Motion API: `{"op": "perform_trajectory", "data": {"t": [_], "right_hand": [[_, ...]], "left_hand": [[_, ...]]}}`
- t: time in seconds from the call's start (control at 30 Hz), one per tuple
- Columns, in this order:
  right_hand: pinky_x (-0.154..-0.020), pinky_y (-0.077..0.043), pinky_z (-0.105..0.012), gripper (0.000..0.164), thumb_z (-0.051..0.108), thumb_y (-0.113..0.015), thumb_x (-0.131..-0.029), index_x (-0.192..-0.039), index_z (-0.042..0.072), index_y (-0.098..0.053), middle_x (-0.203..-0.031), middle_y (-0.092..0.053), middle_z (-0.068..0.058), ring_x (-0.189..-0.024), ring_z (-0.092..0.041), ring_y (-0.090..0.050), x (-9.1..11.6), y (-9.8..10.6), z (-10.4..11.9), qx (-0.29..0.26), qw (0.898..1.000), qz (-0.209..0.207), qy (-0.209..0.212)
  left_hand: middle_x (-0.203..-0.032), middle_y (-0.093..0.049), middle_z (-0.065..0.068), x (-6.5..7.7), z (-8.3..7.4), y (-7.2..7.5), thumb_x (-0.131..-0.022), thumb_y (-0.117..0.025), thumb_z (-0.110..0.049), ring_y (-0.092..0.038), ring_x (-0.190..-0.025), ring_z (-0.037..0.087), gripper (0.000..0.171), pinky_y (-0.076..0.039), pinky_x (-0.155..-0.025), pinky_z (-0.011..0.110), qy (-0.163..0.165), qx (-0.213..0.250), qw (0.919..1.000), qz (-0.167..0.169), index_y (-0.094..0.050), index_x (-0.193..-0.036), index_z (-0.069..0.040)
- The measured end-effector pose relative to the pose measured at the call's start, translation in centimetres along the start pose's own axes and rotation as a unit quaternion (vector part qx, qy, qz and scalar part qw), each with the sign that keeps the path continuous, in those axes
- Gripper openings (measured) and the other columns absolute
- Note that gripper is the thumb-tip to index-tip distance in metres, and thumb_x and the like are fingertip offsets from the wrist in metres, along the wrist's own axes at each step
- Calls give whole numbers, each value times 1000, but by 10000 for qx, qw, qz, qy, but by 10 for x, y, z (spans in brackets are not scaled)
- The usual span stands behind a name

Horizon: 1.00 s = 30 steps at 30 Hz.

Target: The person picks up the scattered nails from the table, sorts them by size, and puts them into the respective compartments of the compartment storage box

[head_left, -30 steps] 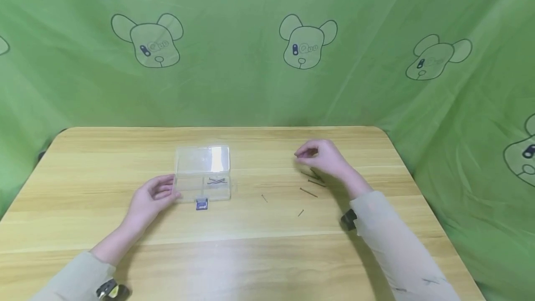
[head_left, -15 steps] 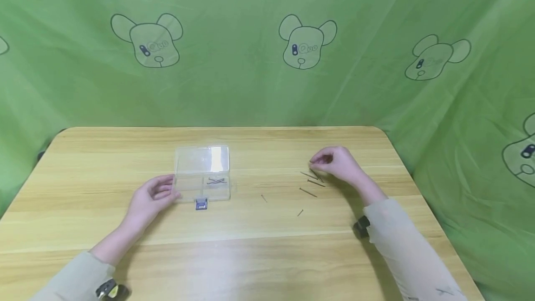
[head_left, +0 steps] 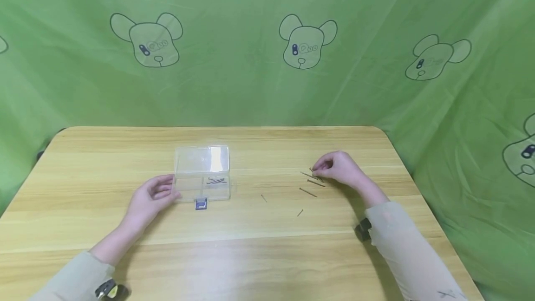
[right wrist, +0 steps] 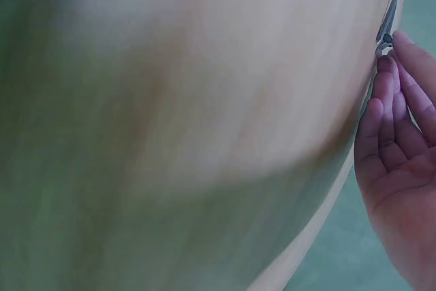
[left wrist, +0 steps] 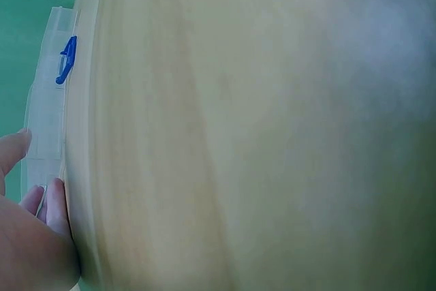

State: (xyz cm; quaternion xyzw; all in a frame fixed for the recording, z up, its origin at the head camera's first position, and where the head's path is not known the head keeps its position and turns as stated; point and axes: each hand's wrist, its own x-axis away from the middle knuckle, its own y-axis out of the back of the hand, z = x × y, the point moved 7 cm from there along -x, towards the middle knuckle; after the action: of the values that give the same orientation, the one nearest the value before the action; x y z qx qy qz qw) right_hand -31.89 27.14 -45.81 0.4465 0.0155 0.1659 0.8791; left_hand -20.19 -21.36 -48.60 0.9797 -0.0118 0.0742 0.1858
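Note:
A clear plastic box (head_left: 189, 186) with its lid raised lies left of centre on the table, a blue latch (head_left: 201, 204) at its front. Several nails (head_left: 216, 181) lie crossed in its right compartment. My left hand (head_left: 146, 201) grips the box's left end between thumb and fingers, seen also beside the blue latch (left wrist: 67, 60) in the left wrist view. At the right, my right hand (head_left: 339, 168) bends over a small group of nails (head_left: 308, 175), thumb and fingertips pinching one. In the right wrist view a nail (right wrist: 388, 15) points away from the fingertips.
Nearer the front lie a long nail (head_left: 308, 193), a short nail (head_left: 300, 212) and a thin nail (head_left: 264, 198), apart from each other. Another nail (head_left: 316, 183) is just below the right fingertips. A green curtain (head_left: 234, 82) hangs behind the wooden table (head_left: 234, 264).
My right hand has moved right and down onto the group of nails, its fingertips closing there. The left hand and the box have stayed where they were.

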Motion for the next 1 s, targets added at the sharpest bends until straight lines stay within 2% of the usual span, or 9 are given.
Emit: {"op": "perform_trajectory", "data": {"t": [0.33,0.67,0.83,1.0], "right_hand": [[-74,-56,-22,15,11,-89,-85,-96,3,-82,-87,-80,-8,-77,-11,-67,-2,-4,2,102,9999,-62,6],[-72,-57,-19,8,2,-80,-87,-95,0,-80,-85,-78,-8,-78,-12,-65,-4,-8,7,-43,9998,158,75],[-72,-56,-19,8,3,-81,-87,-95,0,-80,-85,-77,-7,-78,-12,-65,-6,-9,6,-40,9998,176,81],[-71,-57,-21,10,6,-81,-89,-96,0,-80,-85,-77,-8,-77,-14,-65,-8,-5,12,-261,9995,82,170]], "left_hand": [[-148,-58,32,0,0,0,-98,-76,-13,-62,-132,43,66,-51,-92,0,-28,-38,10000,-14,-45,-154,7],[-149,-57,32,1,2,0,-99,-75,-13,-60,-134,45,67,-50,-91,-1,25,-55,10000,-31,-44,-154,7],[-148,-58,32,2,2,-1,-99,-75,-14,-61,-134,45,66,-50,-91,0,58,-90,9999,-39,-44,-154,7],[-147,-59,32,2,1,-1,-99,-75,-15,-62,-133,44,66,-51,-90,0,89,-118,9999,-38,-45,-154,6]]}}
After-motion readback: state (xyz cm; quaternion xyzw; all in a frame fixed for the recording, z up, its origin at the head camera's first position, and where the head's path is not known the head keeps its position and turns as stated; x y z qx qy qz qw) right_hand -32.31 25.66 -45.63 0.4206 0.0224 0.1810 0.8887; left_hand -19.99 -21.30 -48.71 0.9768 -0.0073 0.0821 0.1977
